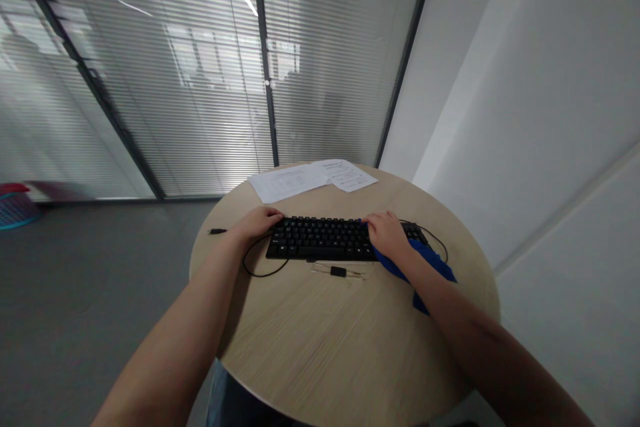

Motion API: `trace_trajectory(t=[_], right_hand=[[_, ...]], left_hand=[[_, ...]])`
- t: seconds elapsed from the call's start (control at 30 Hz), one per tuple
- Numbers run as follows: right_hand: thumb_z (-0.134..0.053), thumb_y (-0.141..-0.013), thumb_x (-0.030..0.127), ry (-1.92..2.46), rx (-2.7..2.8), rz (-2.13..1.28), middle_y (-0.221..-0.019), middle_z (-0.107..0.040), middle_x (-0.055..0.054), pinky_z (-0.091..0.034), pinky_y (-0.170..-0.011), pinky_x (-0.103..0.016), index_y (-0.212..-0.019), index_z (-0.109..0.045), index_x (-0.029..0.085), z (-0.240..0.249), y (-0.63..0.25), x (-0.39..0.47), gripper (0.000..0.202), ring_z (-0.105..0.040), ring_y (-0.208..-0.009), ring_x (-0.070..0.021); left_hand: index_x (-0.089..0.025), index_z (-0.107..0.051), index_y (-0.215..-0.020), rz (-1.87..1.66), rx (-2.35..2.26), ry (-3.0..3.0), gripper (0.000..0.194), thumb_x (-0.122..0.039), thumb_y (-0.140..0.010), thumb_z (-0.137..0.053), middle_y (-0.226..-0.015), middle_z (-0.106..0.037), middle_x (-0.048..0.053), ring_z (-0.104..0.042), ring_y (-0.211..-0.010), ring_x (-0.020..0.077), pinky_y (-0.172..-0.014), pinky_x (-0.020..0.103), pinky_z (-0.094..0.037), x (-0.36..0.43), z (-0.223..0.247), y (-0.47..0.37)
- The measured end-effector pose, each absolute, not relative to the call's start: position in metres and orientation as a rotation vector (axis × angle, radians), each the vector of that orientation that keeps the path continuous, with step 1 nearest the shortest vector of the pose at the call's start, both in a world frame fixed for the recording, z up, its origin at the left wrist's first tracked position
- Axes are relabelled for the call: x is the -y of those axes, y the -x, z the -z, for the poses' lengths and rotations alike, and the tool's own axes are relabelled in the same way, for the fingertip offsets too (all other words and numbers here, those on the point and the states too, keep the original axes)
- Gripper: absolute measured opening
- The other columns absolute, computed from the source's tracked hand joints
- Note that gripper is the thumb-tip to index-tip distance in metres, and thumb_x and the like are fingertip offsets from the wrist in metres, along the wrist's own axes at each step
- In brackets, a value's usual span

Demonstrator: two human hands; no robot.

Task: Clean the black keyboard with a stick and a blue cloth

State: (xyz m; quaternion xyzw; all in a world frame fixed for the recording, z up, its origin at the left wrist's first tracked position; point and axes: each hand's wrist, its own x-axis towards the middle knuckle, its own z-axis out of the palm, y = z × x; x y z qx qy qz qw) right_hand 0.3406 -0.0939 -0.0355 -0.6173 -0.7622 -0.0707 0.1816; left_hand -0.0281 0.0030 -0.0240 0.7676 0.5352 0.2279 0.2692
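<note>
The left hand point(261, 219) is half-closing around the far left corner of the long black plastic keyboard point(320, 235), apparently steadying it between both hands. The right hand point(387, 232) is curling over the keys with a bunched royal-blue fabric cloth point(434, 259) beneath its palm and wrist, seemingly keeping fabric between fingers and keys, though its hidden fingertips are leaving the grip's firmness unclear. Beside the left wrist, a thin black cable point(260, 275) is looping clear of the keys.
</note>
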Motion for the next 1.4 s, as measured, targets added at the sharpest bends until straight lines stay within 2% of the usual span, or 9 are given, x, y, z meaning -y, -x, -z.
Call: trace_trajectory(t=[0.1, 0.33, 0.53, 0.7, 0.8, 0.93, 1.17, 1.27, 1.4], right_hand=[[-0.042, -0.095, 0.015, 1.708, 2.182, 0.192, -0.121, -0.072, -0.01, -0.023, -0.118, -0.046, -0.113, -0.072, 0.02, 0.036, -0.342, 0.095, 0.035, -0.061, -0.119, -0.0226], [-0.037, -0.098, 0.017, 1.806, 2.174, 0.157, -0.134, -0.065, -0.014, -0.027, -0.115, -0.05, -0.13, -0.065, 0.02, 0.038, -0.339, 0.091, 0.043, -0.05, -0.135, -0.0273], [-0.041, -0.092, 0.013, 1.669, 2.128, 0.113, -0.118, -0.073, -0.01, -0.024, -0.118, -0.045, -0.111, -0.072, 0.018, 0.038, -0.344, 0.091, 0.037, -0.063, -0.114, -0.023], [-0.041, -0.088, 0.017, 1.633, 1.894, -0.038, -0.107, -0.076, -0.008, -0.043, -0.102, -0.037, -0.101, -0.075, 0.019, 0.04, -0.359, 0.087, 0.036, -0.067, -0.104, -0.0229], [-0.043, -0.085, 0.025, 1.572, 1.543, -0.177, -0.105, -0.076, -0.006, -0.047, -0.098, -0.037, -0.098, -0.075, 0.021, 0.043, -0.376, 0.082, 0.035, -0.067, -0.104, -0.0234], [-0.05, -0.081, 0.035, 1.482, 1.116, -0.3, -0.099, -0.076, -0.006, -0.051, -0.093, -0.039, -0.102, -0.073, 0.018, 0.049, -0.404, 0.078, 0.036, -0.067, -0.097, -0.0247], [-0.048, -0.088, 0.046, 1.448, 0.888, -0.2, -0.089, -0.073, -0.006, -0.056, -0.073, -0.039, -0.118, -0.061, 0.02, 0.053, -0.422, 0.081, 0.042, -0.068, -0.077, -0.0244], [-0.052, -0.09, 0.045, 1.454, 1.211, -0.199, -0.095, -0.075, -0.008, -0.055, -0.082, -0.042, -0.125, -0.054, 0.019, 0.054, -0.406, 0.083, 0.044, -0.07, -0.083, -0.0247], [-0.059, -0.088, 0.031, 1.436, 1.788, -0.192, -0.117, -0.072, -0.011, -0.047, -0.102, -0.042, -0.123, -0.055, 0.02, 0.059, -0.383, 0.081, 0.037, -0.066, -0.112, -0.0235]], left_hand=[[-0.019, -0.078, -0.089, -0.626, -1.447, -2.054, 0.044, -0.054, -0.074, -0.056, -0.092, -0.079, 0.007, -0.069, -0.092, 0.0288, -0.085, 0.034, -0.051, -0.003, 0.024, 0.028], [-0.018, -0.077, -0.089, -0.607, -1.446, -2.065, 0.044, -0.052, -0.077, -0.053, -0.089, -0.078, 0.006, -0.069, -0.089, 0.0271, -0.083, 0.034, -0.051, 0.0, 0.025, 0.026], [-0.018, -0.077, -0.09, -0.615, -1.444, -2.088, 0.045, -0.053, -0.078, -0.052, -0.091, -0.078, 0.007, -0.069, -0.091, 0.0276, -0.083, 0.034, -0.051, -0.004, 0.028, 0.029], [-0.018, -0.077, -0.092, -0.585, -1.453, -2.074, 0.046, -0.053, -0.078, -0.052, -0.093, -0.078, 0.007, -0.07, -0.091, 0.0276, -0.085, 0.035, -0.05, -0.006, 0.027, 0.029], [-0.018, -0.078, -0.093, -0.565, -1.463, -2.082, 0.045, -0.052, -0.078, -0.052, -0.095, -0.079, 0.007, -0.07, -0.093, 0.0277, -0.087, 0.035, -0.05, -0.006, 0.024, 0.029], [-0.019, -0.078, -0.094, -0.579, -1.47, -2.086, 0.045, -0.052, -0.077, -0.053, -0.097, -0.079, 0.007, -0.07, -0.095, 0.0277, -0.087, 0.034, -0.05, -0.007, 0.025, 0.029], [-0.019, -0.079, -0.094, -0.58, -1.487, -2.078, 0.045, -0.052, -0.076, -0.053, -0.096, -0.079, 0.006, -0.07, -0.094, 0.0272, -0.086, 0.032, -0.051, -0.006, 0.026, 0.029], [-0.019, -0.078, -0.093, -0.588, -1.489, -2.054, 0.045, -0.052, -0.076, -0.053, -0.094, -0.079, 0.006, -0.07, -0.093, 0.0269, -0.085, 0.032, -0.052, -0.005, 0.025, 0.027], [-0.019, -0.078, -0.092, -0.597, -1.469, -2.053, 0.045, -0.052, -0.075, -0.053, -0.095, -0.079, 0.007, -0.07, -0.095, 0.0279, -0.087, 0.033, -0.052, -0.004, 0.024, 0.027]])
